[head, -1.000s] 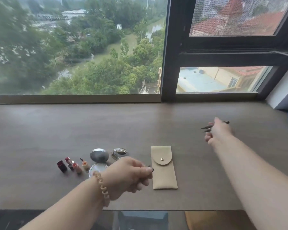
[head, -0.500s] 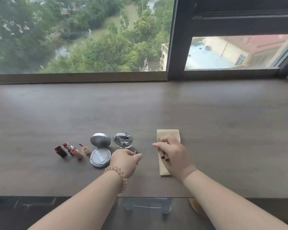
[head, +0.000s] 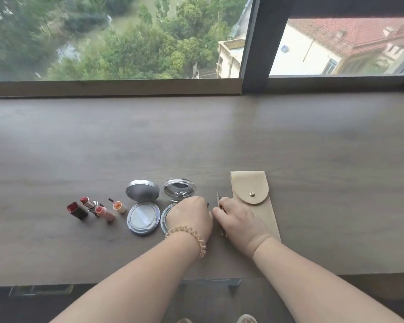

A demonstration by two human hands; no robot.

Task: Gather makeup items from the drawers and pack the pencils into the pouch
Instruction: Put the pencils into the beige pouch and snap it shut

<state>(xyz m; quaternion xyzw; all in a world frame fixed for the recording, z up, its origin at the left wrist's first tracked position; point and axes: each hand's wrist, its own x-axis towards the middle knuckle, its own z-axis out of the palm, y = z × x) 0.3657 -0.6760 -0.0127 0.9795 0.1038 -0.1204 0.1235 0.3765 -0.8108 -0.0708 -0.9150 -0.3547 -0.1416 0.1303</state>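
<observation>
Evidently the right hand (head: 241, 223) curls its fingers round the pencils (head: 219, 197), bunching them on the tabletop (head: 313, 148); the pouch (head: 254, 190) lies just right of those fingers, flap snapped, probably awaiting opening. The left hand (head: 190, 215) sits alongside, fingers curled under; whether they hold anything is hidden.

A beige soft pouch (head: 250, 190) with a brass snap on its flap lies flat on the dark wood-grain tabletop (head: 313, 148). The right hand (head: 240, 221) overlaps its lower end, fingers curled round thin metallic pencils (head: 218, 198) just left of the pouch. The left hand (head: 189, 216), knuckles up, covers part of a clear round compact (head: 178, 191); its grip is hidden. Further left lie an open silver round compact (head: 142, 207) and small red and pink lipsticks (head: 105, 213).
</observation>
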